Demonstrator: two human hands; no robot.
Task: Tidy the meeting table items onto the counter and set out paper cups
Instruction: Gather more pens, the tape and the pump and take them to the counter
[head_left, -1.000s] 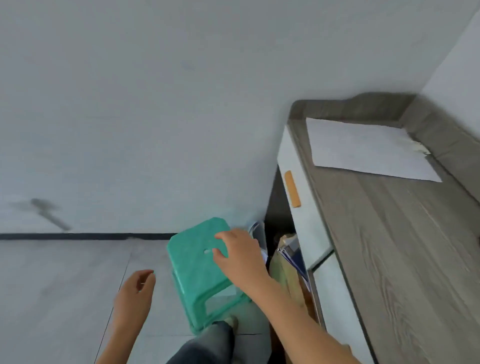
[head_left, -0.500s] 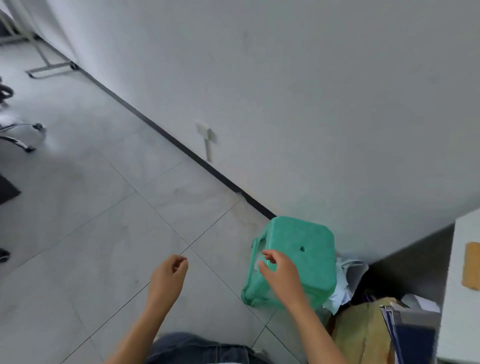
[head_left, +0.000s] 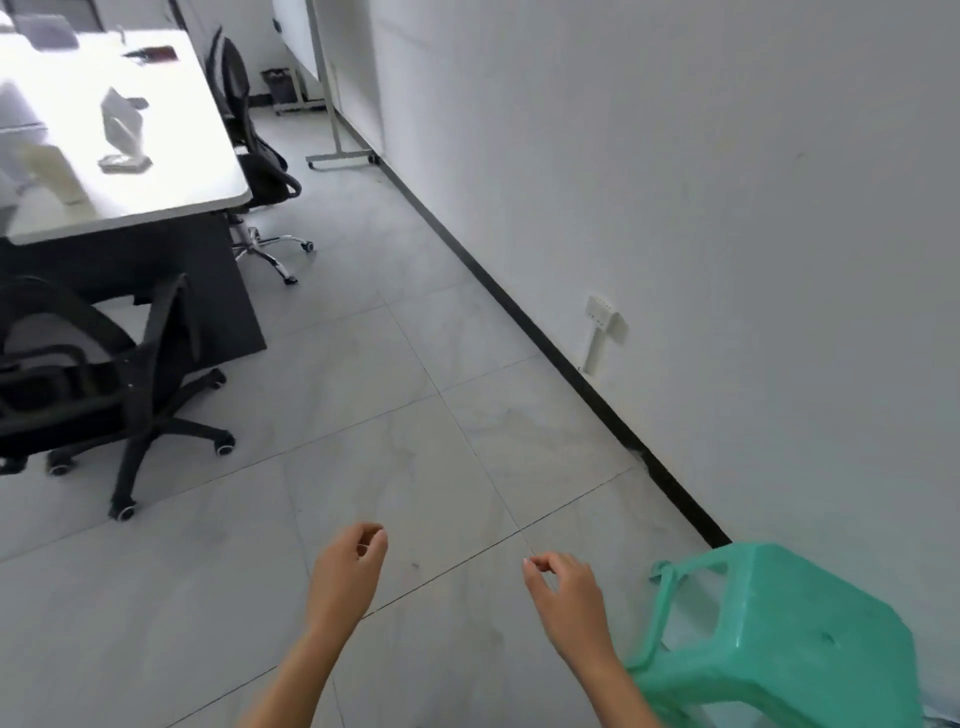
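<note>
Both my hands hang low in front of me over the pale grey tiled floor (head_left: 395, 364). My left hand (head_left: 347, 571) has its fingers loosely curled with nothing in them. My right hand (head_left: 567, 592) is the same, thumb and fingertips close together but gripping nothing. They are well apart from each other.

Just beside my right forearm stands a mint-green moulded plastic stool (head_left: 779, 639), square-topped with rounded corners and a small hole in its seat. It stands close to the white painted wall (head_left: 701, 208). A black skirting strip (head_left: 545, 353) runs along the foot of that wall, and a small white socket box (head_left: 602, 317) sits low on it.

The glossy white meeting table with a rounded corner (head_left: 197, 156) is well away at the upper left, on a dark panel base. Its long axis runs away from me toward the far end of the room. The things on it are washed out by glare: a greyish upright crumpled shape (head_left: 122, 119), a flat pale piece (head_left: 124, 163) just in front of it, and a dark flat item (head_left: 153, 52) farther along. I cannot tell what they are.

Between me and the table's near end stands a black mesh-backed office chair on a five-castor base (head_left: 104, 374). A second black swivel chair with a chrome base (head_left: 257, 171) is pushed up to the table's long side. Beyond it, a grey metal stand on castors (head_left: 337, 145) stands against the wall.
</note>
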